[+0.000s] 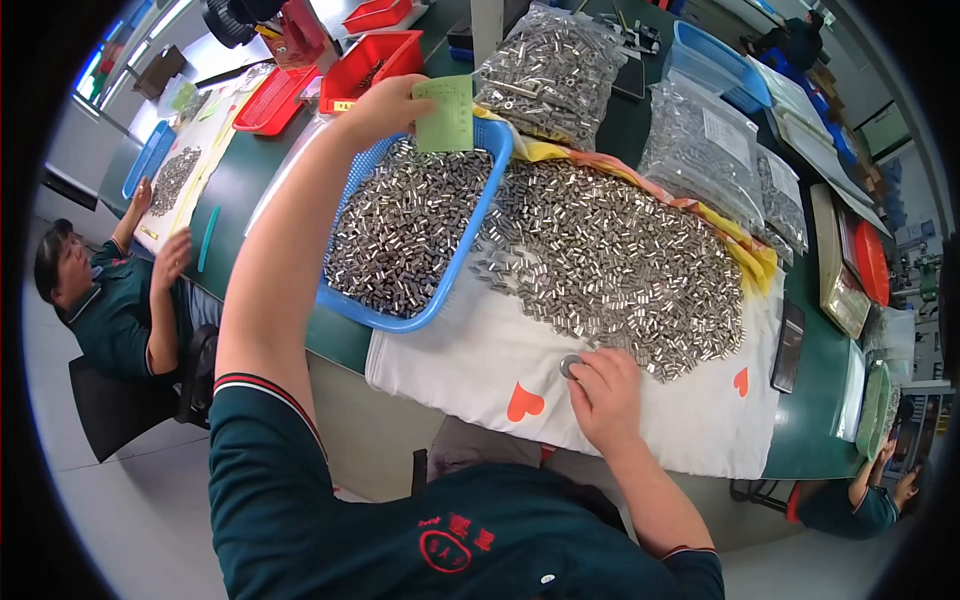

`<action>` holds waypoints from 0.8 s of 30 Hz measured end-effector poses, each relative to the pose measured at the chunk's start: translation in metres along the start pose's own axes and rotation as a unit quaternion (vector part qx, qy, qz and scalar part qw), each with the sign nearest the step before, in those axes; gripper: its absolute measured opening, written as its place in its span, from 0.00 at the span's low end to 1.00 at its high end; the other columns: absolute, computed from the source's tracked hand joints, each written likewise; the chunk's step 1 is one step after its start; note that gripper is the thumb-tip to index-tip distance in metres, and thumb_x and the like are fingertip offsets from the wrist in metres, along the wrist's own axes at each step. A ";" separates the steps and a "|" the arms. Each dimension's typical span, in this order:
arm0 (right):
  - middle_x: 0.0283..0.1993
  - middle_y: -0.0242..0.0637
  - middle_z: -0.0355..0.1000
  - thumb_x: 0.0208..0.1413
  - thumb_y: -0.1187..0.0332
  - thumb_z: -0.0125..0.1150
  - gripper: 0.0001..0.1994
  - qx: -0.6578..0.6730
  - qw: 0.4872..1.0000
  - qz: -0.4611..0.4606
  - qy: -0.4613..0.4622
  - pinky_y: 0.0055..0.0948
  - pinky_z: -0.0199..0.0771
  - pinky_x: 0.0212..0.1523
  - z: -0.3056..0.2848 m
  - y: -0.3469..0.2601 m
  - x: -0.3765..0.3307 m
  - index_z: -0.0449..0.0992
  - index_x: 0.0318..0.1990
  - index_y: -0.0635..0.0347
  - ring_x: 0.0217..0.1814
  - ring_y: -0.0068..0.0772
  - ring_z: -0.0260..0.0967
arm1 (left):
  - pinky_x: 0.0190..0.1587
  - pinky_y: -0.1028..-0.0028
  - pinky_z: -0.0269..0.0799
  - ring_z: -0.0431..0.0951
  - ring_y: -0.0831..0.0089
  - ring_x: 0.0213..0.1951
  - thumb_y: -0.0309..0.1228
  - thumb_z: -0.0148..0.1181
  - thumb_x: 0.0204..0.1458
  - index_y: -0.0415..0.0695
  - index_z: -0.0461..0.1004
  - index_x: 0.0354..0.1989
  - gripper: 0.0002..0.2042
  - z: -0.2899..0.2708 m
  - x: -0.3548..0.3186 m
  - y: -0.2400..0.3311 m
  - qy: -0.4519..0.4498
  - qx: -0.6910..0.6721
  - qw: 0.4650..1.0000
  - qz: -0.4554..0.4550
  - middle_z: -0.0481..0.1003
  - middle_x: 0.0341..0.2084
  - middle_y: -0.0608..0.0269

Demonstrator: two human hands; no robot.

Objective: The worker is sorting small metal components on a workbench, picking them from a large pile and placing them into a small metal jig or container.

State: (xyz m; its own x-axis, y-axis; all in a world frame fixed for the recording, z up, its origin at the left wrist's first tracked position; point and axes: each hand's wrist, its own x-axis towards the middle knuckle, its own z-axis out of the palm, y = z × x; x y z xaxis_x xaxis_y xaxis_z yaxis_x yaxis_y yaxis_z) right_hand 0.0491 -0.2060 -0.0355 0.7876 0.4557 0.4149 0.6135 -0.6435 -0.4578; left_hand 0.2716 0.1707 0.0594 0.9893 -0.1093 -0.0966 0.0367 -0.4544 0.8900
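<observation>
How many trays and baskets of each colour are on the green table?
Blue: 3 – basket of metal pieces, empty basket, tray
Red: 4 –
Total: 7

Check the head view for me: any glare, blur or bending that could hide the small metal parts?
Head view: sharp and evenly lit; the loose metal parts glint but stay distinct; window glare washes out the top-left corner; fisheye bends the table edge near the black rim; left hand and right hand show no motion blur.
</observation>
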 end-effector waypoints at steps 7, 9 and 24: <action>0.44 0.34 0.68 0.43 0.69 0.61 0.11 -0.005 1.000 0.005 -0.010 0.45 0.59 0.54 -0.003 0.005 -0.001 0.73 0.37 0.56 0.50 0.41 0.61 | 0.46 0.67 0.71 0.73 0.66 0.44 0.29 0.58 0.49 0.39 0.64 0.49 0.18 0.036 -0.023 -0.042 0.182 -0.164 0.961 -0.130 0.70 0.43 0.53; 0.44 0.34 0.68 0.43 0.69 0.61 0.11 -0.004 1.000 0.006 -0.010 0.45 0.59 0.54 -0.002 0.004 -0.001 0.73 0.37 0.56 0.50 0.41 0.61 | 0.47 0.65 0.70 0.73 0.64 0.45 0.29 0.58 0.49 0.39 0.64 0.50 0.20 0.027 -0.033 -0.046 0.243 0.089 0.965 -0.047 0.70 0.44 0.52; 0.43 0.33 0.69 0.42 0.70 0.61 0.11 -0.001 1.000 0.012 -0.007 0.45 0.59 0.54 -0.002 0.001 0.001 0.73 0.36 0.56 0.49 0.40 0.62 | 0.62 0.60 0.50 0.52 0.54 0.63 0.52 0.44 0.54 0.32 0.51 0.60 0.36 0.058 -0.081 -0.024 -0.061 0.486 0.871 0.047 0.51 0.61 0.44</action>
State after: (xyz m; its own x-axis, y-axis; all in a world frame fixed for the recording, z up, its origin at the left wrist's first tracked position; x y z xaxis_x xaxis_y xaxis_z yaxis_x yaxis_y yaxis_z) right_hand 0.0504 -0.2073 -0.0337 0.8026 0.4485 0.3933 0.5945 -0.6557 -0.4654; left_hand 0.1819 0.1387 0.0202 0.9570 -0.2526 -0.1426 -0.2392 -0.9653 0.1049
